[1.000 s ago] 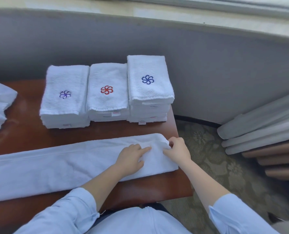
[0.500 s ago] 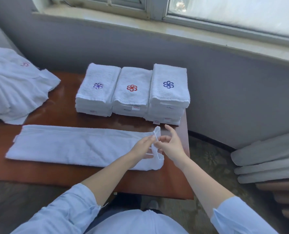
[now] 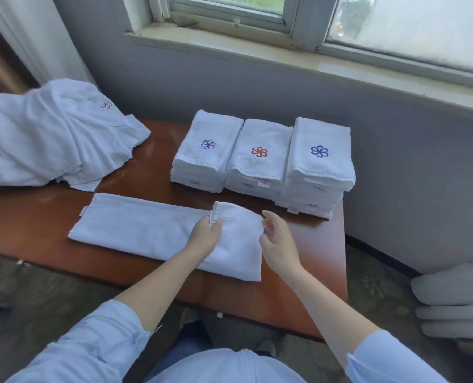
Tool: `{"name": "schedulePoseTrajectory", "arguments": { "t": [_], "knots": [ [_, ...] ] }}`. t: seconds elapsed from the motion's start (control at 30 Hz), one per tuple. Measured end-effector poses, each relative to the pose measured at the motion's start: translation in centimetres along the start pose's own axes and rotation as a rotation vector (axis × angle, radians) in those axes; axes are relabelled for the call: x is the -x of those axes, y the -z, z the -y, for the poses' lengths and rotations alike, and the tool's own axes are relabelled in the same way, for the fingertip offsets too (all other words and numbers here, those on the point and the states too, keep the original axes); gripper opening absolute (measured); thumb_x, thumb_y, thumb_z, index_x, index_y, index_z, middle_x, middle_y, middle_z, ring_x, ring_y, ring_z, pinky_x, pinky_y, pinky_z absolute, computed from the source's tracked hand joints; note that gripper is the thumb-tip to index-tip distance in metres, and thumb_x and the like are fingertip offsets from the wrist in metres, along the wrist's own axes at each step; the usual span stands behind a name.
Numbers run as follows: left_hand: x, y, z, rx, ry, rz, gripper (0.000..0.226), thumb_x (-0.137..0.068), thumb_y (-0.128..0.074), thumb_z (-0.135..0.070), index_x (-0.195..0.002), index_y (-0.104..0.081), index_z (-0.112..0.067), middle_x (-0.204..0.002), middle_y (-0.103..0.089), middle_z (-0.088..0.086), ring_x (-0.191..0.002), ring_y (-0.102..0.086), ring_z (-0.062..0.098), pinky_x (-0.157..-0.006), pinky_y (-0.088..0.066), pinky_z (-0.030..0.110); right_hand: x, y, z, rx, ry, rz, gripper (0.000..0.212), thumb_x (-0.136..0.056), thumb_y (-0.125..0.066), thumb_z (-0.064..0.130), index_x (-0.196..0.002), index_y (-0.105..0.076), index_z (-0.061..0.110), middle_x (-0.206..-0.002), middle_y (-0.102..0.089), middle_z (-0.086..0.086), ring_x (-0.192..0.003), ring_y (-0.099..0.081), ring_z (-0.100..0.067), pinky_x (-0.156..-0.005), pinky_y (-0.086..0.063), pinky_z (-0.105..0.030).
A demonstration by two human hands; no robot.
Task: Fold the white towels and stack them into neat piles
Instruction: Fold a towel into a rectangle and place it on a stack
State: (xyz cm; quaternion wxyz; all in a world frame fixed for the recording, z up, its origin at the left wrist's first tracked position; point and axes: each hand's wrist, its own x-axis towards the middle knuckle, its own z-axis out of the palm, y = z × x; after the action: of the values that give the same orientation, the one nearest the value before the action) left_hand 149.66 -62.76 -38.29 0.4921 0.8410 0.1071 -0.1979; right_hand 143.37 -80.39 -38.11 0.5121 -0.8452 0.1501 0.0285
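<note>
A long white towel (image 3: 135,228), folded into a narrow strip, lies across the brown table (image 3: 307,272). Its right end is turned over to the left. My left hand (image 3: 205,234) pinches the corner of that turned-over end. My right hand (image 3: 275,239) hovers just right of the fold, fingers apart, holding nothing. Behind the strip stand three piles of folded towels side by side: one with a purple flower (image 3: 207,150), one with a red flower (image 3: 258,158) and a taller one with a blue flower (image 3: 319,158).
A loose heap of unfolded white towels (image 3: 53,136) covers the table's far left end. The grey wall and window sill (image 3: 285,62) run behind the piles. Rolled grey items (image 3: 453,299) lie on the floor to the right.
The towel's right end went from flat on the table to lifted by both hands, then laid over to the left. My right hand has let go. The camera view tilted up and back.
</note>
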Motion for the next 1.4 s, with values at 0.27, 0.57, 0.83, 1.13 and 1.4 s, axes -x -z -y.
{"name": "schedulePoseTrajectory", "arguments": {
  "t": [0.27, 0.57, 0.83, 1.13, 1.4],
  "knots": [
    [-4.7, 6.1, 4.7, -0.115, 0.012, 0.061, 0.022, -0.096, -0.047, -0.026, -0.082, -0.053, -0.01, -0.078, -0.053, 0.002, -0.07, -0.048, 0.015, -0.063, -0.038, 0.029, -1.8, -7.3, 0.7, 0.44, 0.103, 0.222, 0.061, -0.102, -0.045, 0.023, -0.157, -0.019, 0.021, -0.165, -0.011, 0.006, -0.152, -0.005, -0.011, -0.119, -0.014, -0.03],
    [-8.5, 8.7, 7.6, -0.423, -0.062, 0.081, 0.021, -0.098, -0.053, -0.031, -0.118, -0.05, -0.026, -0.099, -0.056, -0.012, -0.085, -0.057, 0.012, -0.066, -0.041, 0.028, -3.0, -12.6, -0.4, 0.8, 0.058, 0.199, 0.066, -0.103, -0.033, 0.036, -0.158, 0.0, 0.021, -0.165, 0.011, -0.002, -0.15, 0.02, -0.019, -0.117, 0.019, -0.041],
    [-9.4, 8.4, 10.1, -1.107, -0.795, 0.447, 0.063, -0.103, -0.028, -0.051, -0.156, 0.002, -0.036, -0.162, 0.018, -0.009, -0.15, 0.018, 0.017, -0.121, 0.011, 0.039, -3.5, -14.7, -1.8, 0.899, -0.016, 0.192, 0.068, -0.102, -0.025, 0.051, -0.152, 0.018, 0.033, -0.158, 0.03, 0.004, -0.141, 0.037, -0.015, -0.111, 0.033, -0.042],
    [-11.0, 8.6, 10.6, -1.28, -0.724, 0.551, 0.085, -0.089, -0.022, -0.078, -0.142, 0.035, -0.041, -0.151, 0.045, -0.006, -0.139, 0.042, 0.027, -0.115, 0.022, 0.053, -3.3, -14.4, -2.2, 0.896, -0.023, 0.224, 0.069, -0.099, -0.02, 0.058, -0.144, 0.03, 0.039, -0.156, 0.036, 0.008, -0.14, 0.041, -0.013, -0.115, 0.027, -0.045],
    [-9.0, 5.8, 9.4, -1.269, -0.728, 0.562, 0.085, -0.09, -0.022, -0.077, -0.139, 0.037, -0.041, -0.147, 0.048, -0.006, -0.14, 0.04, 0.028, -0.115, 0.021, 0.054, -2.0, -11.8, -4.0, 0.914, -0.037, 0.234, 0.069, -0.098, -0.015, 0.061, -0.141, 0.035, 0.04, -0.153, 0.04, 0.008, -0.137, 0.045, -0.012, -0.114, 0.028, -0.046]
  ]
}}
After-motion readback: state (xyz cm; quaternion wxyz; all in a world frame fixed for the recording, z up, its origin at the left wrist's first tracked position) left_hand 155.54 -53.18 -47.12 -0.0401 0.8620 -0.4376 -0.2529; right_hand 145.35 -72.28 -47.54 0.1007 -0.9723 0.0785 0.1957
